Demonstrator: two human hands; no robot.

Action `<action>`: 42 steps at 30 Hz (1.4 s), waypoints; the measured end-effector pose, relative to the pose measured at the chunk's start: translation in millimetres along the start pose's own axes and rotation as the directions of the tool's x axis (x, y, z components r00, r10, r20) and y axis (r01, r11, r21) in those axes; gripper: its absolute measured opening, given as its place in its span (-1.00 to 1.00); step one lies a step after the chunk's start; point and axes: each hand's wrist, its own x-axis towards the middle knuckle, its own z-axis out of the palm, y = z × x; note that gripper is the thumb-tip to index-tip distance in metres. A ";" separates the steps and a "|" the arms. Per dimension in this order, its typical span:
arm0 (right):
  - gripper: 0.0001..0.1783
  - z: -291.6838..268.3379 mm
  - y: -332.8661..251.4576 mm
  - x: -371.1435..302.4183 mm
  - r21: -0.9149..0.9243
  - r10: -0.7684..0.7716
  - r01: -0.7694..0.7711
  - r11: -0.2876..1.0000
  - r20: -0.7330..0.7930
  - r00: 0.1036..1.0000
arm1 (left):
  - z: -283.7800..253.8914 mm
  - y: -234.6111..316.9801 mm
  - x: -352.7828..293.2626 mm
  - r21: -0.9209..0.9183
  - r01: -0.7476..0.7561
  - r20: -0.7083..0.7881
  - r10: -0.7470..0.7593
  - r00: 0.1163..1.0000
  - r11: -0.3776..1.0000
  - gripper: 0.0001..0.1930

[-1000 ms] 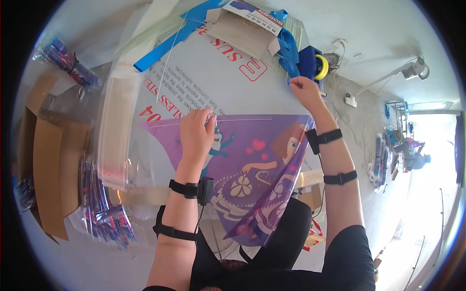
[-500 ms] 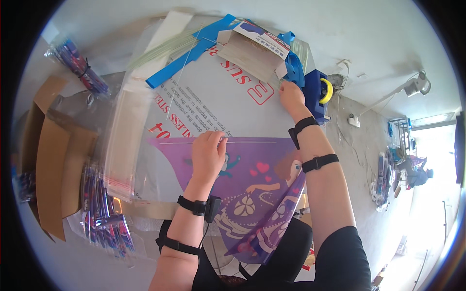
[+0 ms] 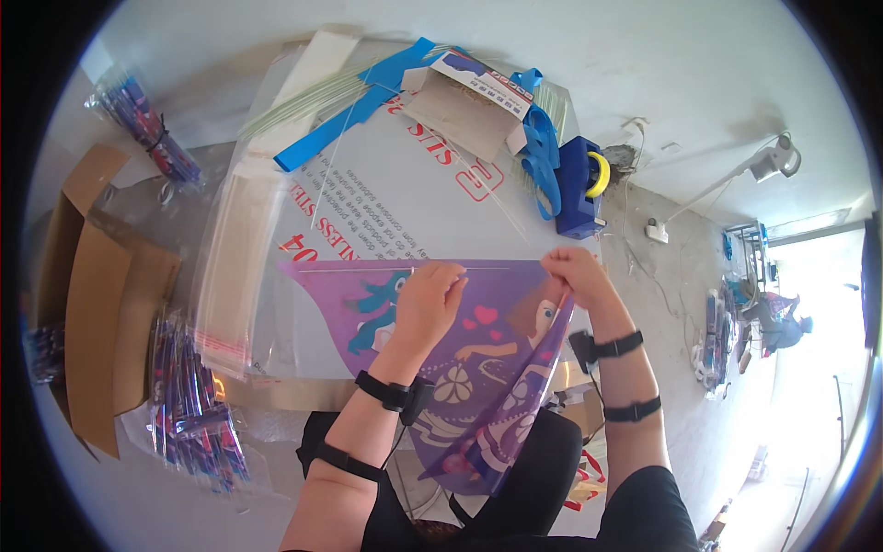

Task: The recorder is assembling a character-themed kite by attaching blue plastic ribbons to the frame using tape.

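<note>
Left hand: the left hand [image 3: 430, 302] has bent fingers and rests on the sheet's upper edge, by the rod; I cannot tell whether it grips either.
Right hand: the right hand [image 3: 579, 276] has its fingers drawn in at the sheet's upper right corner; whether the corner is pinched between them I cannot tell.
Purple sheet: the printed purple sheet [image 3: 483, 322] lies under and between both hands, its lower part hanging toward the person, folded below the right hand.
White rod: a thin white rod [image 3: 359, 270] runs along the upper edge, on both sides of the left fingertips.
Worktop: the grey worktop [image 3: 405, 207] with red lettering spreads beyond both hands.
Tape dispenser: just beyond the right hand, the blue tape dispenser [image 3: 575, 202] carries a yellow roll [image 3: 599, 175].
Blue ribbon: left of the dispenser, the blue ribbon [image 3: 541, 170] lies in loops.
Open box: farther off, beyond the left hand, sits an open box [image 3: 471, 115].
Clear bags: well left of the left hand, clear bags [image 3: 228, 276] lie flat.
Cardboard box: farther left stands a cardboard box [image 3: 97, 322].
</note>
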 end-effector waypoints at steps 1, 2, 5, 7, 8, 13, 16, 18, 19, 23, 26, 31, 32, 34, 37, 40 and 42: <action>-0.90 -0.4 12.1 -12.0 0.104 0.045 -0.046 0.993 0.012 0.999 | 3.0 2.5 -3.8 0.003 0.001 0.001 -0.001 1.000 1.000 -0.89; -0.90 -0.2 22.4 -25.9 0.106 0.045 -0.047 0.993 0.014 0.999 | 6.1 5.4 -7.8 -0.083 0.048 0.046 -0.045 0.998 0.995 -0.90; -0.90 -0.7 37.9 -65.7 0.244 0.128 -0.146 0.959 0.087 0.988 | 16.6 18.9 -14.1 -0.211 0.109 0.132 -0.083 0.988 0.971 -0.91; -0.90 7.1 43.0 -79.4 0.413 0.115 -0.144 0.899 0.095 0.989 | 19.7 24.1 -16.7 -0.245 0.125 0.173 -0.083 0.981 0.961 -0.90; -0.90 9.4 42.1 -80.4 0.415 0.114 -0.142 0.899 0.092 0.989 | 20.8 25.7 -17.5 -0.237 0.139 0.210 -0.089 0.974 0.962 -0.89; -0.87 3.6 11.3 -67.6 0.452 -0.042 0.050 0.891 -0.027 0.999 | 27.6 25.9 -21.3 -0.229 0.112 0.200 -0.066 0.978 0.967 -0.90; -0.87 8.1 0.8 -70.4 0.448 0.021 -0.010 0.894 -0.019 1.000 | 24.6 24.4 -18.3 -0.207 0.108 0.192 -0.068 0.979 0.972 -0.91; -0.88 8.6 10.2 -82.3 0.469 0.039 -0.016 0.883 -0.040 0.998 | 28.4 20.2 -20.0 -0.230 0.051 0.143 -0.018 0.990 0.972 -0.93; -0.88 6.4 13.5 -87.6 0.492 0.062 -0.022 0.870 -0.064 0.996 | 28.4 20.5 -18.3 -0.230 0.050 0.137 -0.018 0.990 0.972 -0.93; -0.88 -4.3 12.9 -91.3 0.495 -0.012 0.089 0.864 -0.156 0.988 | 24.1 22.7 -17.4 -0.201 0.071 0.167 -0.038 0.985 0.977 -0.93; -0.89 -3.4 -2.1 -87.9 0.429 -0.131 0.236 0.872 -0.260 0.957 | 23.3 21.0 -18.4 -0.198 0.083 0.185 -0.046 0.982 0.977 -0.92; -0.88 22.5 7.2 -92.1 0.221 -0.137 0.204 0.954 -0.284 0.949 | 21.6 20.1 -16.4 -0.263 0.231 0.239 -0.168 0.956 0.937 -0.86; -0.87 38.1 7.3 -94.8 0.164 -0.125 0.162 0.973 -0.213 0.969 | 21.4 20.1 -15.3 -0.477 0.398 0.294 -0.285 0.912 0.783 -0.83; -0.85 76.1 8.1 -100.2 0.027 -0.095 0.099 0.995 -0.100 0.990 | 18.7 21.5 -12.5 -0.643 0.532 0.381 -0.372 0.847 0.551 -0.80; -0.82 104.8 10.4 -96.9 -0.054 -0.072 0.074 0.996 0.026 0.997 | 11.5 22.0 -8.0 -0.693 0.633 0.488 -0.421 0.765 0.345 -0.79; -0.80 106.6 -7.8 -69.5 -0.187 -0.019 0.028 0.982 0.050 0.999 | 1.9 13.2 -7.0 -0.659 0.634 0.465 -0.442 0.767 0.406 -0.81; -0.74 82.0 -13.5 -20.7 -0.353 -0.100 0.070 0.933 -0.067 0.993 | -1.4 11.3 -3.8 -0.706 0.596 0.416 -0.457 0.786 0.383 -0.83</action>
